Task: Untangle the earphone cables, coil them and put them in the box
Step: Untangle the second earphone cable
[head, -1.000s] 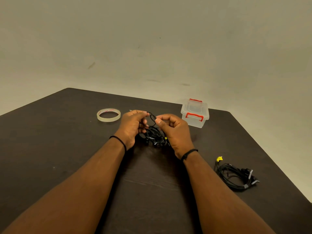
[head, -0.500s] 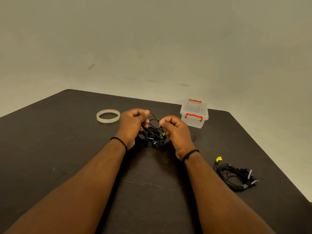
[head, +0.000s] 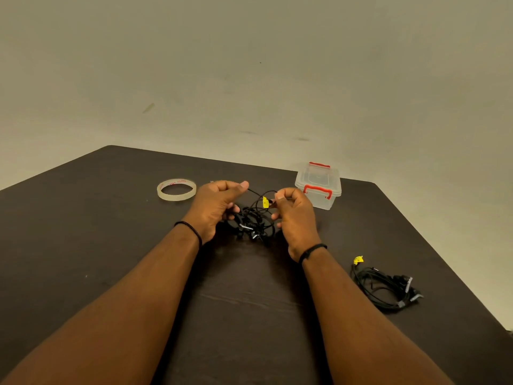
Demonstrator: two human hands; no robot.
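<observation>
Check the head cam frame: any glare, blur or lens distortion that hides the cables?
Head view: dim, warm light and no glare; the black tangled earphone cable between the left hand and right hand blends into the dark table, single strands hard to follow. The yellow tag stands out. Wide-angle lens spreads the forearms at the lower edge. The box looks sharp.

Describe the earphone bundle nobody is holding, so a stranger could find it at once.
Start at the dark table and go to its right side, near the edge and nearer the camera than the clear box. There lies a loose black earphone bundle. Unlike the tangle between the hands, it lies untouched, its yellow tag pointing toward the box.
</observation>
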